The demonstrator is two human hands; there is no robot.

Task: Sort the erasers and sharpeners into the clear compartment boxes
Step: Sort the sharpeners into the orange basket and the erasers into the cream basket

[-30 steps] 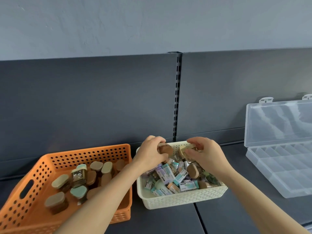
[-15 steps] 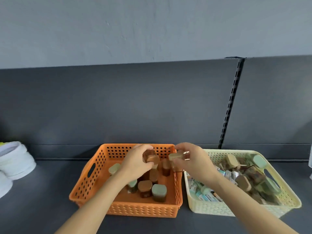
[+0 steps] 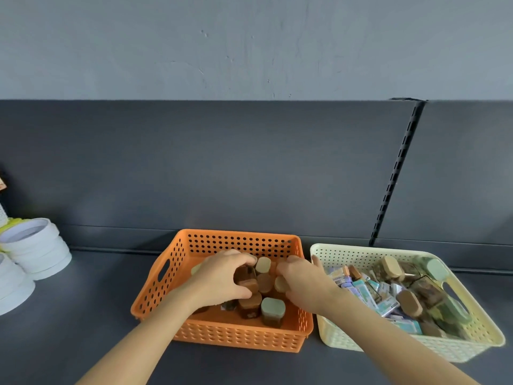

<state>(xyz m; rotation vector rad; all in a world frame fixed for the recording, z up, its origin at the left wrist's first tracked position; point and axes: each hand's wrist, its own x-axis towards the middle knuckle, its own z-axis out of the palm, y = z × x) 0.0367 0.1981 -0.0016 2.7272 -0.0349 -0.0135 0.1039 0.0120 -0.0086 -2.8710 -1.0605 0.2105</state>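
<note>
I count two baskets: orange basket (image 3: 236, 337), cream basket (image 3: 361, 257). Left hand (image 3: 222, 276) grips one brown sharpener (image 3: 247, 282); right hand (image 3: 305, 284) curled, contents indeterminate.

Low in the middle of your frame sits the middle basket (image 3: 177, 262), sharpeners (image 3: 273, 308) inside it. The second basket (image 3: 361, 258) stands just right of it, and stacked rolls (image 3: 36, 245) lie at the left edge.

Orange basket (image 3: 238, 241) and cream basket (image 3: 361, 255): moulded perforated plastic (faintly glossy). Dark grey surface (image 3: 83, 315): matt, smooth. Wall (image 3: 249, 45): scuffed matt paint.
</note>
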